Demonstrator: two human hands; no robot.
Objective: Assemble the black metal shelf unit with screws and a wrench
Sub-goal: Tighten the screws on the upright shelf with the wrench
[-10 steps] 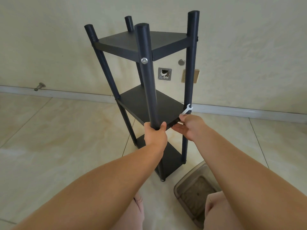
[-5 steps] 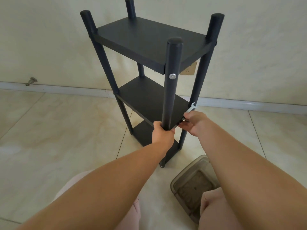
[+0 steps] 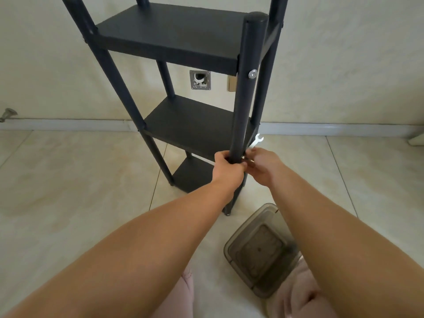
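doorstop (image 3: 8,112): far left of frame, on the wall just above the skirting.
shelf unit (image 3: 183,125): upper centre, standing upright on the tiled floor; three black shelves between four posts.
wall box (image 3: 200,79): on the wall behind the unit, seen between top and middle shelf.
left hand (image 3: 227,167): centre of frame, fingers curled round the near post (image 3: 244,92) at middle-shelf height, gripping it.
post axis: near vertical in the frame, leaning slightly right toward the top.
screw (image 3: 252,73): silver head, seated in the near post at top-shelf level, well above both hands.
right hand (image 3: 263,167): just right of the post, fingers pinched on the wrench (image 3: 257,141); the open jaw end sticks up past the knuckles.
key relation: the joint being worked lies just left of the right hand, at the post's middle-shelf corner; the wrench's long axis runs up and right from there. the working end and any screw there are hidden by the fingers.
nearer hand: both meet at the post; the right hand carries the tool, the left steadies.
judgement: likely tightening the middle-shelf screw; top joint looks done.
tray (image 3: 259,251): lower right, smoky clear plastic, on the floor by the knee.
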